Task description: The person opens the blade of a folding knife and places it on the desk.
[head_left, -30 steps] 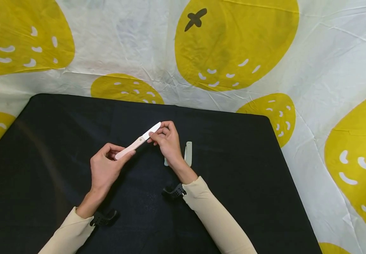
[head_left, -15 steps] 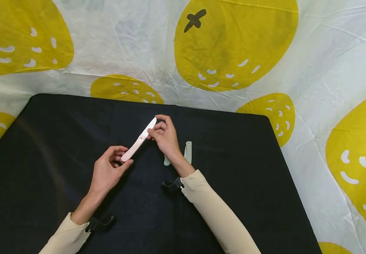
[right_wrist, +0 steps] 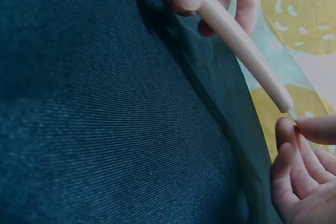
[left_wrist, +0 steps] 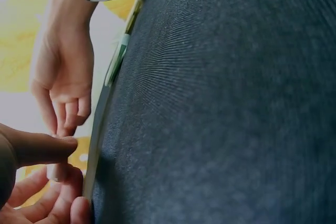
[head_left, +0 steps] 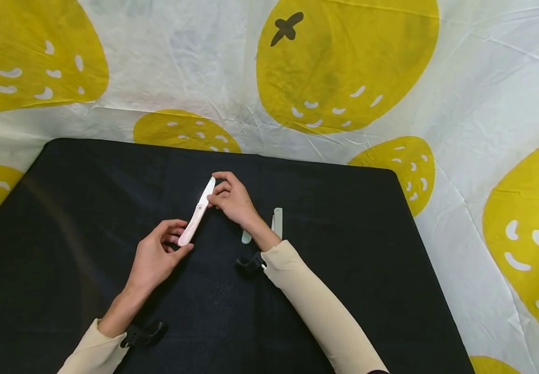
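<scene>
A pink-handled folding knife [head_left: 193, 226] is held above the black table, its pale blade unfolded and slanting up and away. With thumb and fingers, my left hand [head_left: 154, 257] grips the butt of the handle. My right hand [head_left: 234, 200] pinches the blade near its tip, thumb on the near face. From the right wrist view, the curved handle [right_wrist: 247, 51] runs between both hands, while the fingers hide most of the blade. Seen from the left wrist, only the handle's end [left_wrist: 56, 172] shows between my fingers.
Behind my right wrist, a pale green knife-like piece [head_left: 277, 221] and a mint-coloured piece [head_left: 246, 237] lie on the black tablecloth [head_left: 344, 270], partly hidden. A white cloth with yellow fruit prints [head_left: 349, 62] hangs beyond the table's far edge.
The knife has swung to a steeper slant, its blade tip shifting left with my right hand. My left hand has dropped slightly nearer, still gripping the handle.
</scene>
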`<state>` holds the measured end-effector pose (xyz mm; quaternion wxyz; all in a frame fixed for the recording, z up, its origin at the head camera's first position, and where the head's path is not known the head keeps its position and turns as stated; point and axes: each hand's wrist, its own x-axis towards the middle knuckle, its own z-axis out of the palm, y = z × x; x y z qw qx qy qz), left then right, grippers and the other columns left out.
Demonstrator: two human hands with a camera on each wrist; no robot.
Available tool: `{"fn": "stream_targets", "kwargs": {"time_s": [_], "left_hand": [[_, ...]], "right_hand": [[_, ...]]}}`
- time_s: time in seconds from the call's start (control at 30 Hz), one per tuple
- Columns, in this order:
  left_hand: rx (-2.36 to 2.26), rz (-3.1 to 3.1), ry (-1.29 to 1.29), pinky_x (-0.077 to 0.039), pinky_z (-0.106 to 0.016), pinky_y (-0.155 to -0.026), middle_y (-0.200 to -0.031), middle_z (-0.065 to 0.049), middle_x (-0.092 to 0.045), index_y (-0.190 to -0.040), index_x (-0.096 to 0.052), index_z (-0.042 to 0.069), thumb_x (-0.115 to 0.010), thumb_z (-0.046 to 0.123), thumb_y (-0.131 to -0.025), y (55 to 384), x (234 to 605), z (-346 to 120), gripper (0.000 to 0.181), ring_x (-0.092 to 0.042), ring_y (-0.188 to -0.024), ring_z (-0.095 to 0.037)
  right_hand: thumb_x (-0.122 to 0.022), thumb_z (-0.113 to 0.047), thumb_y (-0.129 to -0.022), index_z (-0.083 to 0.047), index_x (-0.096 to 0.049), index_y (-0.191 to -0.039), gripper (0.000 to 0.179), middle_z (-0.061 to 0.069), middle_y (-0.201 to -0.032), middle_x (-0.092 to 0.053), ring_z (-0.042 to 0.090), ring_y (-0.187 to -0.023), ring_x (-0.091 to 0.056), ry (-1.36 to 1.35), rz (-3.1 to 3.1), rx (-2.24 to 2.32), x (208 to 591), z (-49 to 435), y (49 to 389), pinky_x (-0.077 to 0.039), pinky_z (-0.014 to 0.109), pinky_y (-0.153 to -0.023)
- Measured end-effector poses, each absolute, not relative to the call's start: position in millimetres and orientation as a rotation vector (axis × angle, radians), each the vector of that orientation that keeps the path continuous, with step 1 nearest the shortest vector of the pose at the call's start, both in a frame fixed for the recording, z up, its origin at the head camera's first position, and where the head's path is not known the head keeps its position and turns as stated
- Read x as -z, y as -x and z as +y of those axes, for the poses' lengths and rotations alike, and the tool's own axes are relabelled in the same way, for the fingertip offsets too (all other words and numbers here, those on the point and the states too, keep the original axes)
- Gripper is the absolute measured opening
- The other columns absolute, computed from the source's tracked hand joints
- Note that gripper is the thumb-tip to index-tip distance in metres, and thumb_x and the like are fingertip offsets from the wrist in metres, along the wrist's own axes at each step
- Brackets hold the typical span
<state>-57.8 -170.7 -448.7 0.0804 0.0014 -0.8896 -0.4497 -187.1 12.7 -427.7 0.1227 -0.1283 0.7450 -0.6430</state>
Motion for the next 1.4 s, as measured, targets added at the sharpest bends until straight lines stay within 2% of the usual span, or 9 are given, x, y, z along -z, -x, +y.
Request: {"fn": "stream_targets", "kwargs": {"time_s": [0.13, 0.37, 0.53, 0.63, 0.8, 1.1, 1.27, 1.4], "left_hand": [[1.329, -2.714, 0.009, -0.05, -0.016, -0.066, -0.108, -0.016, -0.074, -0.128, -0.066, 0.005, -0.087, 0.004, -0.081, 57.0, 444.8, -171.2, 0.051, -0.068, -0.087, -0.021], [1.268, -2.728, 0.043, -0.051, -0.016, -0.065, -0.105, -0.014, -0.076, -0.126, -0.07, 0.005, -0.087, 0.003, -0.08, 53.7, 447.7, -174.7, 0.049, -0.071, -0.087, -0.024], [1.193, -2.703, 0.014, -0.049, -0.014, -0.063, -0.094, -0.01, -0.078, -0.12, -0.075, 0.008, -0.09, 0.006, -0.078, 50.7, 447.3, -176.6, 0.044, -0.071, -0.082, -0.023], [1.158, -2.691, 0.003, -0.046, -0.014, -0.064, -0.094, -0.009, -0.078, -0.117, -0.077, 0.01, -0.092, 0.007, -0.076, 49.4, 448.1, -177.3, 0.043, -0.07, -0.082, -0.023], [1.1, -2.675, 0.003, -0.042, -0.016, -0.07, -0.099, -0.008, -0.074, -0.114, -0.077, 0.011, -0.094, 0.008, -0.074, 47.7, 450.3, -178.1, 0.044, -0.068, -0.086, -0.023], [1.014, -2.724, -0.001, -0.045, -0.033, -0.071, -0.094, -0.008, -0.068, -0.111, -0.078, 0.009, -0.095, 0.011, -0.071, 48.2, 452.0, -178.1, 0.043, -0.061, -0.085, -0.023], [1.009, -2.812, -0.029, -0.044, -0.036, -0.073, -0.097, -0.008, -0.066, -0.115, -0.076, 0.008, -0.094, 0.016, -0.075, 47.5, 450.3, -179.9, 0.044, -0.059, -0.089, -0.025], [1.01, -2.853, -0.051, -0.043, -0.037, -0.073, -0.098, -0.008, -0.065, -0.118, -0.076, 0.008, -0.093, 0.019, -0.077, 46.7, 449.3, -181.3, 0.046, -0.059, -0.091, -0.025]], "right_hand": [[-0.069, 0.006, -0.094, 0.0, -0.046, -0.15, 0.061, 0.023, -0.103, -0.069, 0.033, -0.087, -0.073, 0.443, 2.203, 1.77, 428.9, 9.9, 190.1, -0.051, 0.019, -0.068], [-0.07, 0.005, -0.094, 0.001, -0.046, -0.15, 0.061, 0.022, -0.105, -0.069, 0.015, -0.08, -0.068, 0.492, 2.222, 1.679, 429.2, 5.2, 194.6, -0.05, 0.018, -0.068], [-0.072, -0.001, -0.095, -0.004, -0.049, -0.15, 0.06, 0.019, -0.11, -0.07, 0.023, -0.089, -0.071, 0.512, 2.264, 1.586, 428.6, 2.6, 197.1, -0.048, 0.017, -0.073], [-0.073, -0.003, -0.095, -0.006, -0.051, -0.149, 0.059, 0.018, -0.113, -0.071, 0.027, -0.096, -0.071, 0.528, 2.289, 1.535, 430.0, 1.0, 198.5, -0.048, 0.017, -0.076], [-0.076, -0.009, -0.094, -0.01, -0.054, -0.148, 0.058, 0.014, -0.116, -0.072, 0.024, -0.099, -0.071, 0.55, 2.364, 1.432, 433.6, -0.8, 200.6, -0.049, 0.017, -0.078], [-0.076, -0.017, -0.095, -0.01, -0.058, -0.147, 0.055, 0.011, -0.114, -0.069, 0.012, -0.084, -0.06, 0.571, 2.446, 1.233, 433.0, -4.0, 203.3, -0.043, 0.016, -0.07], [-0.075, -0.016, -0.095, -0.007, -0.059, -0.145, 0.053, 0.011, -0.106, -0.073, 0.009, -0.072, -0.056, 0.597, 2.435, 1.19, 432.4, -4.5, 204.4, -0.041, 0.016, -0.065], [-0.073, -0.017, -0.097, -0.006, -0.062, -0.143, 0.049, 0.011, -0.103, -0.075, 0.007, -0.069, -0.054, 0.608, 2.41, 1.187, 434.5, -4.7, 205.5, -0.041, 0.016, -0.064]]}}
